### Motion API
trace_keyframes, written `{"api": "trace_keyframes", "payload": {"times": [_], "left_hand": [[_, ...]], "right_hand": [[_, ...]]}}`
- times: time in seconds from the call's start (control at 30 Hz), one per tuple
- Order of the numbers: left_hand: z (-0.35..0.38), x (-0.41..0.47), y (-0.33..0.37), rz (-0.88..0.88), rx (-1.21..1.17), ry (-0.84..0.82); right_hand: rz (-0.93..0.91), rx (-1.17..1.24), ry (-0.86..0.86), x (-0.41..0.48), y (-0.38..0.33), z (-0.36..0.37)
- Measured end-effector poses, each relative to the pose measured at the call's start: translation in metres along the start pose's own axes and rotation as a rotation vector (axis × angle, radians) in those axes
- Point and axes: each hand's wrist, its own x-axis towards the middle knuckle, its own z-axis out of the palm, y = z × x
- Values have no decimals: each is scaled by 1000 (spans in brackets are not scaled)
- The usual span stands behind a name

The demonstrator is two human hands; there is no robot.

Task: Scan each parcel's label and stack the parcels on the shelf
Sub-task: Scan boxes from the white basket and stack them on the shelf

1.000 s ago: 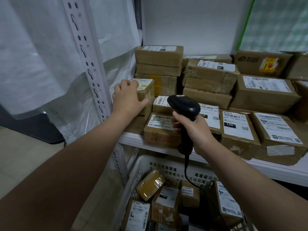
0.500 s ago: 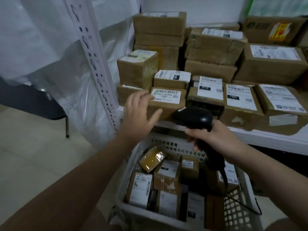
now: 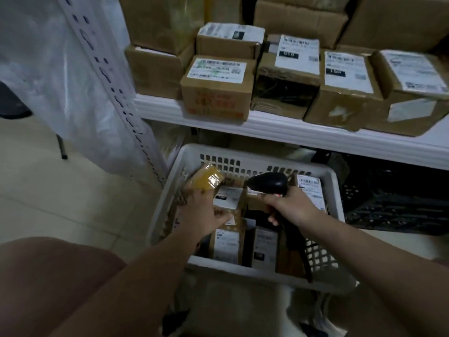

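Observation:
A white plastic basket (image 3: pixel 243 152) on the floor holds several small brown parcels with white labels. My left hand (image 3: pixel 206 212) is down inside it, thumb spread across a labelled parcel (image 3: pixel 228 199), fingertips by a yellow taped parcel (image 3: pixel 206 177) that leans on the back left wall. My right hand (image 3: pixel 292 207) grips a black barcode scanner (image 3: pixel 267 183) over the basket, its nose pointing left at the parcels; its cable (image 3: pixel 305 259) trails down over the right side. Above, the white shelf (image 3: pixel 291 133) carries several stacked, labelled cardboard parcels (image 3: pixel 216 91).
The perforated white shelf upright (image 3: pixel 109 81) stands left of the basket, with a translucent plastic sheet (image 3: pixel 48 69) behind it. A black crate (image 3: pixel 393 203) sits under the shelf at right. A dark chair leg (image 3: pixel 62 148) stands on the pale tiled floor at left.
My left hand left the parcel it set on the shelf and dropped into the basket. My right hand lowered the scanner over the basket. My view tilted down.

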Motion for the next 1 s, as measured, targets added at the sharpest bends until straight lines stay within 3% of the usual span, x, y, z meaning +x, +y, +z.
{"api": "trace_keyframes", "payload": {"times": [0.17, 0.4, 0.6, 0.77, 1.0], "left_hand": [[30, 34, 28, -182, 23, -197], [47, 55, 38, -300, 131, -252], [16, 30, 45, -250, -8, -139], [-25, -10, 59, -174, -291, -8], [-49, -57, 73, -97, -575, 134]], "right_hand": [[39, 11, 48, 19, 13, -13], [95, 38, 42, 31, 22, -23], [58, 125, 28, 23, 22, -24], [25, 350, 96, 1, 19, -19], [-124, 583, 1, -46, 2, -12]]}}
